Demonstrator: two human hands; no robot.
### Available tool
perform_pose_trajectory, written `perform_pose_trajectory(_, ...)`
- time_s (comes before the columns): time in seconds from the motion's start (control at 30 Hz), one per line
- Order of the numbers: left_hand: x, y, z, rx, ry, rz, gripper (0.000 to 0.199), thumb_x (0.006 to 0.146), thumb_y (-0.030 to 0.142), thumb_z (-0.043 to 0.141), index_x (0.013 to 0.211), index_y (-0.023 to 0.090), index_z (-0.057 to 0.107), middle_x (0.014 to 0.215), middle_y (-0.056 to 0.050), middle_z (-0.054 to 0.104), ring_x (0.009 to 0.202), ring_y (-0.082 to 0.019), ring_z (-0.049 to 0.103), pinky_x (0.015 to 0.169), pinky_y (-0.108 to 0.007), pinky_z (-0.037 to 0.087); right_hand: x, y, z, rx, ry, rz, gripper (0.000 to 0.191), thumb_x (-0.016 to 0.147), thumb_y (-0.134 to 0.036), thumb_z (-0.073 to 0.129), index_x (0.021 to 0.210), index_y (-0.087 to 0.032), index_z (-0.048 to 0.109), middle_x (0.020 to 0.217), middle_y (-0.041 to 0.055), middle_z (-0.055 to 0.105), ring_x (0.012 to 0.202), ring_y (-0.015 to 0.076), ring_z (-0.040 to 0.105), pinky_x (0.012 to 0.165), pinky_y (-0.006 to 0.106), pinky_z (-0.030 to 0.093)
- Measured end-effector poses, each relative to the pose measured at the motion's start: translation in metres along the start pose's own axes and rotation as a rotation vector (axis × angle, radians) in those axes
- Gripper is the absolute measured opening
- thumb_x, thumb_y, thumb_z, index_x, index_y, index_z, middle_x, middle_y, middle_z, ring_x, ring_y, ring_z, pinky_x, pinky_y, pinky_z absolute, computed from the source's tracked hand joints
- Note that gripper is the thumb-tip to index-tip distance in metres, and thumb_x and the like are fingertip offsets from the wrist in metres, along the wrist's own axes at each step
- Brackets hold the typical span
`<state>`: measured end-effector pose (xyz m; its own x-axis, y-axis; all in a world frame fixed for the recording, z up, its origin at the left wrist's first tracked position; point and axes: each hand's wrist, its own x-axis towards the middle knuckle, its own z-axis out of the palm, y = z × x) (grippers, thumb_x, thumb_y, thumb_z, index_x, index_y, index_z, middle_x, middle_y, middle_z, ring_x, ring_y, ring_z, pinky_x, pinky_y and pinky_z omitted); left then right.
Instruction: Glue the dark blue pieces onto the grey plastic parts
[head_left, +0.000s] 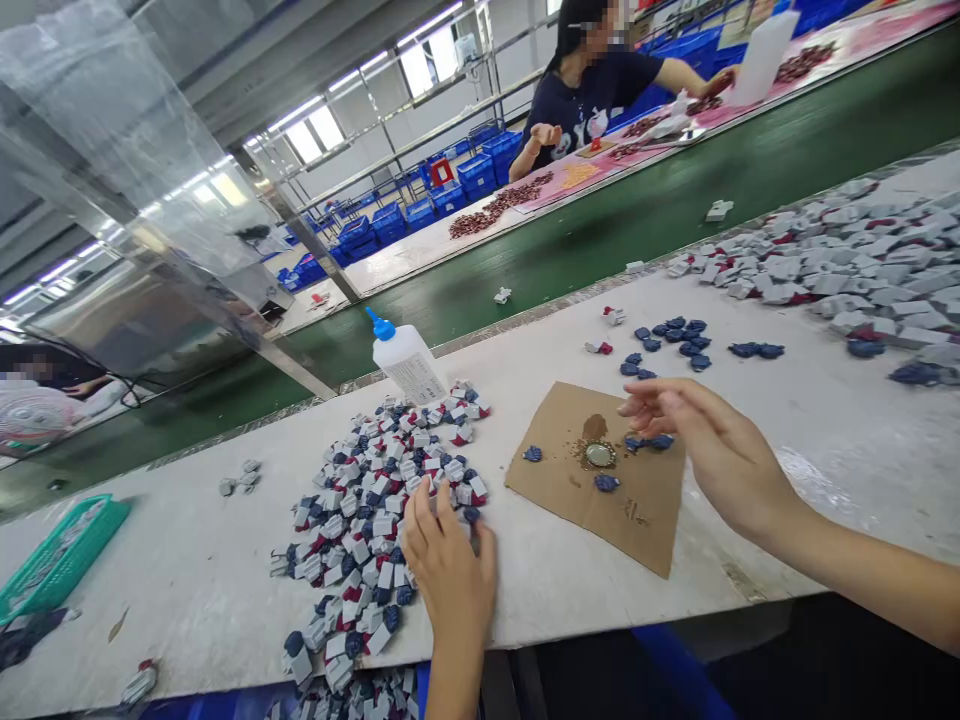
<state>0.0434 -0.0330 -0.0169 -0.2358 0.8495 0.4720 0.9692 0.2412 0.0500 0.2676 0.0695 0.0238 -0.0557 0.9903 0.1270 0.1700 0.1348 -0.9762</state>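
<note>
Here's the left hand (451, 580), down at the near right edge of the mixed heap (382, 485), fingers part-spread and thumb apart. A dark blue bit shows between them, but I can't tell whether it's pinched. And the right hand (731, 465) hangs over the right side of the brown cardboard sheet (555, 505), fingers loosely bent and close together; anything between those tips, I can't tell.

Technique, then: I'd take from the heap's loose rim, fingertips only, and keep that right hand high enough to clear the small round dish (600, 465) amid its brown stains.

Now the textures! Dark blue pieces (606, 483) lie on the cardboard around the dish, lumpy and matt. The heap is blocky, plastic-looking grey with blue and deep red. Behind it stands a translucent bottle (414, 368) with a blue nozzle, all on the pale, scuffed desk (202, 590).
</note>
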Motion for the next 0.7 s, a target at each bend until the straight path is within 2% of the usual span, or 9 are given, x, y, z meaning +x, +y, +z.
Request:
perform_pose_trajectory(0.1,0.006,0.008,-0.002,0.058,-0.104,0.114,0.05,0.08,0.028,0.045,0.13,0.021,0.04,0.14,-0.014,0.032,0.129,-0.034,0.02,0.099,-0.056,0.021,-0.006,0.003,0.025,-0.244,-0.236,-0.128,0.034,0.083,-0.047,0.041,0.107,-0.027,0.052,0.117,0.0082,0.052,0.107,0.026,0.049,0.085,0.041,0.044)
perform_pose_trajectory(0.2,0.016,0.01,-0.002,0.094,-0.177,0.122,0.043,0.08,0.034,0.046,0.123,0.031,0.047,0.14,-0.007,0.034,0.13,-0.035,0.017,0.098,-0.061,0.016,-0.008,0.004,0.075,-0.409,-0.456,-0.327,0.045,0.08,-0.046,0.047,0.119,-0.024,0.046,0.138,0.0102,0.032,0.129,0.029,0.023,0.1,0.049,0.03)
perform_pose_trajectory(0.27,0.022,0.005,0.0,0.115,-0.2,0.104,0.043,0.078,0.035,0.048,0.122,0.032,0.049,0.138,-0.007,0.037,0.13,-0.036,0.019,0.097,-0.064,0.015,-0.008,0.006,0.114,-0.478,-0.503,-0.343,0.053,0.08,-0.046,0.047,0.125,-0.019,0.042,0.143,0.0133,0.023,0.132,0.03,0.012,0.103,0.051,0.023)
perform_pose_trajectory(0.37,0.024,-0.008,0.001,0.125,-0.222,0.092,0.046,0.078,0.033,0.048,0.125,0.03,0.046,0.133,-0.009,0.044,0.127,-0.033,0.026,0.096,-0.063,0.017,-0.012,0.01,0.164,-0.487,-0.521,-0.291,0.053,0.083,-0.043,0.04,0.126,-0.012,0.041,0.142,0.0174,0.021,0.131,0.0317,0.016,0.102,0.05,0.025)
perform_pose_trajectory(0.43,0.02,-0.02,0.0,0.145,-0.214,0.065,0.043,0.081,0.028,0.044,0.124,0.026,0.047,0.129,-0.011,0.047,0.124,-0.03,0.033,0.097,-0.058,0.023,-0.021,0.011,0.187,-0.431,-0.537,-0.302,0.049,0.086,-0.04,0.034,0.126,-0.012,0.042,0.14,0.0162,0.027,0.129,0.0298,0.024,0.102,0.047,0.028)
perform_pose_trajectory(0.57,-0.002,-0.056,-0.008,0.235,-0.142,0.031,0.04,0.082,0.017,0.042,0.121,0.017,0.051,0.122,-0.015,0.053,0.113,-0.027,0.046,0.091,-0.047,0.036,-0.053,0.003,0.219,-0.358,-0.558,-0.349,0.047,0.087,-0.039,0.031,0.127,-0.017,0.042,0.135,0.012,0.039,0.125,0.0281,0.032,0.104,0.042,0.029)
perform_pose_trajectory(0.7,-0.04,-0.102,-0.022,0.343,-0.056,0.068,0.038,0.081,0.012,0.04,0.115,0.014,0.056,0.116,-0.015,0.057,0.108,-0.026,0.049,0.087,-0.042,0.04,-0.097,-0.01,0.247,-0.295,-0.63,-0.339,0.049,0.086,-0.043,0.033,0.132,-0.027,0.033,0.137,0.002,0.038,0.127,0.0251,0.03,0.106,0.044,0.026)
